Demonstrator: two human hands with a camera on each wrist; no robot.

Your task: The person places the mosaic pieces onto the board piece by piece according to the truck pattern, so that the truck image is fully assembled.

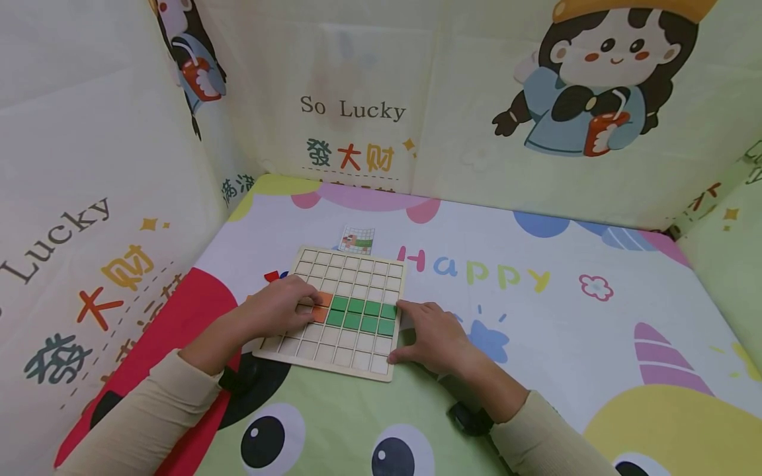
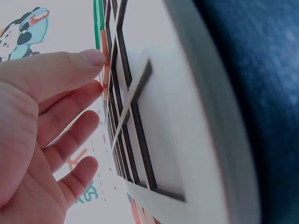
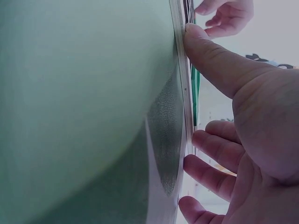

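The left hand (image 1: 280,305) has its thumb and forefinger tips set narrowly apart, touching the orange tiles (image 1: 320,314) on the board; no loose piece shows between them, and the other fingers are relaxed. The right hand (image 1: 437,337) is spread wide along the board's right edge, thumb near the close corner, forefinger farther up.

The orange tiles sit within the gridded board (image 1: 344,357), directly left of two rows of green tiles (image 1: 360,315), four to a row. To seat the orange well, press straight down with the fingertips, keep each tile square inside its cell, and avoid nudging the green beside it. Light sideways contact from the right hand should be enough to stop the board sliding; pushing hard could turn it.

Just beyond the board's far edge lies a picture card (image 1: 357,240), worth checking for color and row. A red piece (image 1: 272,276) and a blue piece (image 1: 284,274) lie past the left hand on the bench (image 1: 553,324), best left undisturbed by that wrist.
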